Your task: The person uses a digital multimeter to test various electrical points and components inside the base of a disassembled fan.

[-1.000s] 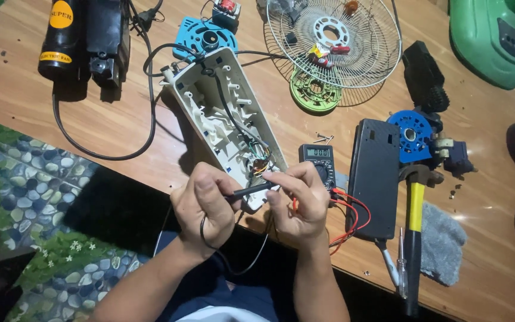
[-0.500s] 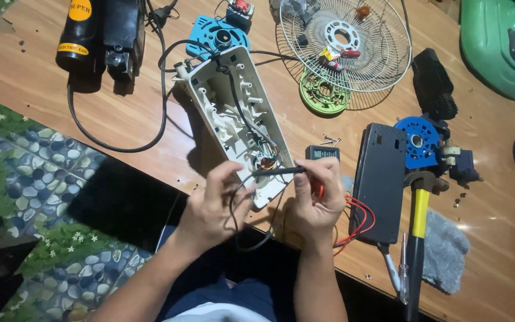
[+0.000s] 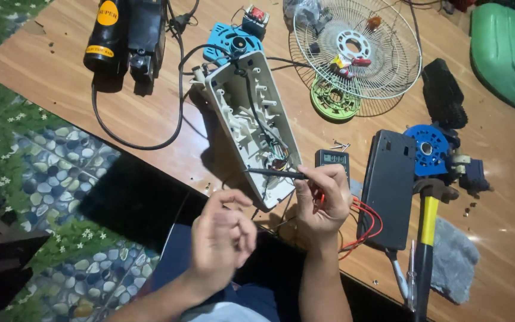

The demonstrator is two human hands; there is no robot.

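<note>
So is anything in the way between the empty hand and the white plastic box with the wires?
Nothing visible. The left hand hangs apart from the open white plastic casing, with only bare wooden table between. The right hand holds a thin black probe into it.

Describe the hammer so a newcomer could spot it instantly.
Start at the wooden table and go to its near right edge, past the person's right hand. Beside the flat black cover panel lies the hammer, its head toward the blue round part and its handle pointing at the table edge, next to a grey cloth. Its yellow-and-black handle is the only one like it there.
</note>
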